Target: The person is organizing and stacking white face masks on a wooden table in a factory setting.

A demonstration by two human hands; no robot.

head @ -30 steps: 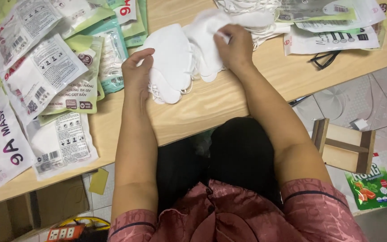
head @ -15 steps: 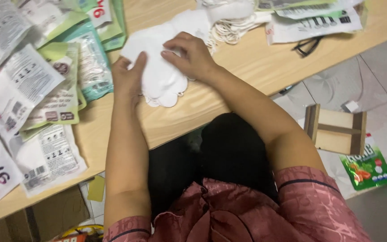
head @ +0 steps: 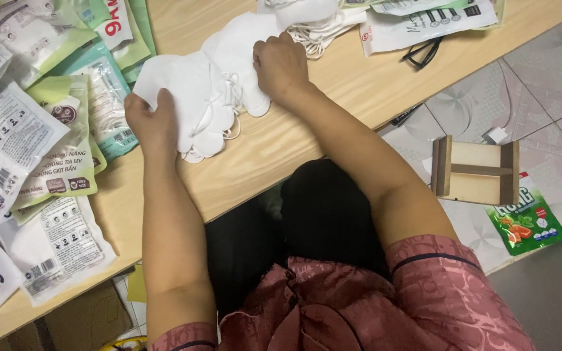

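**Both hands on a stack of white masks at the table edge**

Far left of the light wooden table (head: 359,97): a spread of flat plastic mask packets (head: 47,162), white, pale green and teal, overlapping, some hanging off the near edge. Just right of the packets, the left hand (head: 153,125) gripped the left edge of a loose stack of white fabric face masks (head: 203,97), thumb on top, fingers curled around the edge. Masks lay flat on the table, fanned out, with thin white ear loops trailing at the lower right side. Right hand (head: 281,65) sat on the upper right part of the same stack, knuckles up, fingers curled down onto the fabric; pinching or just pressing, could not tell. Behind the right hand, a second heap of white masks with tangled ear loops (head: 313,19) at the top edge of the view. Right of that, more flat printed packets (head: 424,23), and black-framed glasses (head: 422,53) lying just in front of them. Off the table to the right, on the tiled floor (head: 541,78), a small wooden stool turned on its side (head: 476,171), and a green snack packet (head: 527,221) touching its lower right corner. Person wore a dark red patterned top (head: 385,305), bare forearms.
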